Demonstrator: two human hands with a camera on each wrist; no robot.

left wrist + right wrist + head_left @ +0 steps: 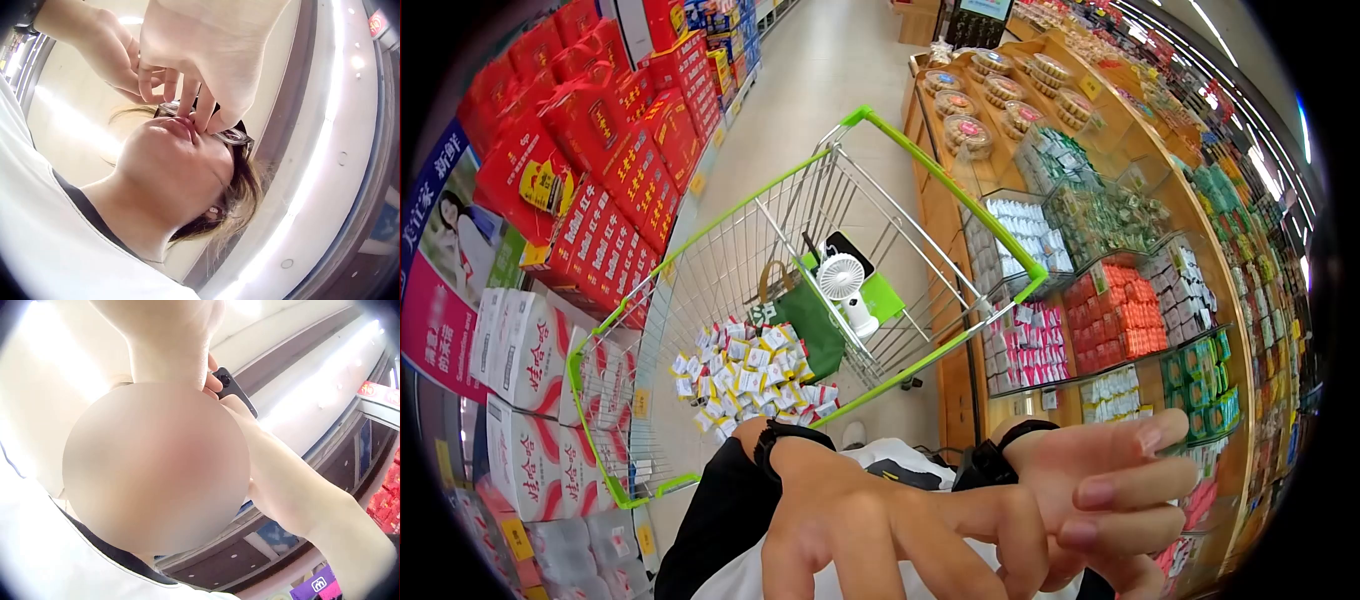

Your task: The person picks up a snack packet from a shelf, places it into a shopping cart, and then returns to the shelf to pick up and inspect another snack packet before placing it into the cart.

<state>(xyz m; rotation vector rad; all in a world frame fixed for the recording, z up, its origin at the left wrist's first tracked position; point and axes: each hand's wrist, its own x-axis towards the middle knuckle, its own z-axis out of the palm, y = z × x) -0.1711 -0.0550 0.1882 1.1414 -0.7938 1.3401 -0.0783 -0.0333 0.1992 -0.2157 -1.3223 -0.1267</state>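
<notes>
Both hands are raised close to the head camera. My left hand (880,525) shows its back, its fingers spread, bent and overlapping the right hand in this view. The right hand (1110,490) has its palm side showing and its fingers loosely bent, with a black band at the wrist. In the left wrist view both hands are in front of the person's face, near the glasses (234,136). A dark device with a lens (240,395) shows beside fingers in the right wrist view; I cannot tell whether they hold it.
Ahead, a green-rimmed shopping cart (945,180) carries small white-and-yellow packets (750,380), a green bag (815,330) and a white handheld fan (842,278). Red boxes (615,215) and white cartons (530,350) line the left. Wooden shelving (960,395) with wrapped snacks stands right.
</notes>
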